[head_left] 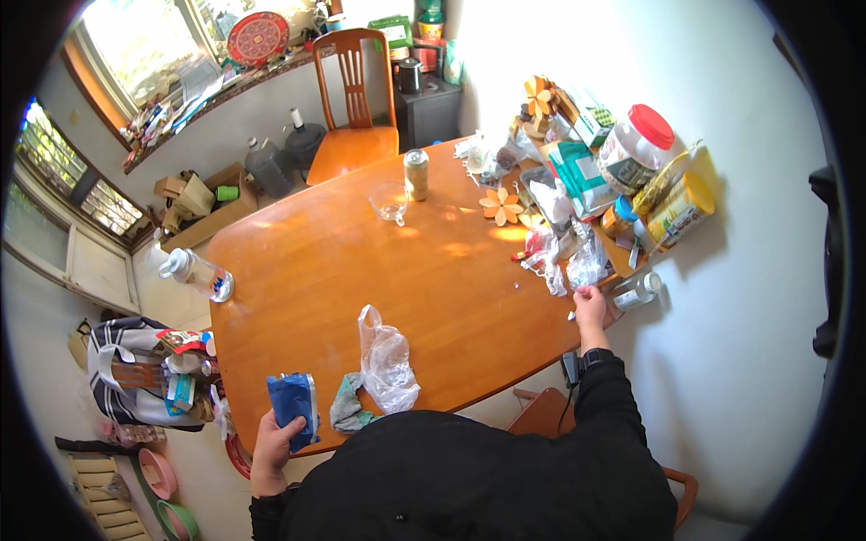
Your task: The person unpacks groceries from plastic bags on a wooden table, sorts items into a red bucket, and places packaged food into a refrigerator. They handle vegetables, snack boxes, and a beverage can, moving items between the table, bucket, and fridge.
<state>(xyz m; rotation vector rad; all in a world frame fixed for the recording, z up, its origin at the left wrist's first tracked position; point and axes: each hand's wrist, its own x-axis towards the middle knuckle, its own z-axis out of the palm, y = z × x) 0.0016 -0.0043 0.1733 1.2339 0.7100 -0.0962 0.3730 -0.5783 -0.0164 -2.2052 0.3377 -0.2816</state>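
Observation:
My left hand (274,443) is closed on a blue plastic packet (292,409) with a silvery edge, at the near left corner of the wooden table (304,270). At the table's right edge is my right hand (590,308), its fingers drawn together beside a crumpled clear plastic bag (587,264); whether it grips anything is hidden. A small white scrap (572,316) lies just left of it. Between the hands, near my body, a clear plastic bag (389,368) lies next to a grey-green cloth (348,406).
A drink can (416,176) and a glass cup (390,203) stand towards the far edge. A plastic water bottle (203,276) is at the left edge. Jars, packets and bags crowd the right side by the wall, with a clear bottle (637,292) beyond my right hand. A wooden chair (355,142) stands behind the table.

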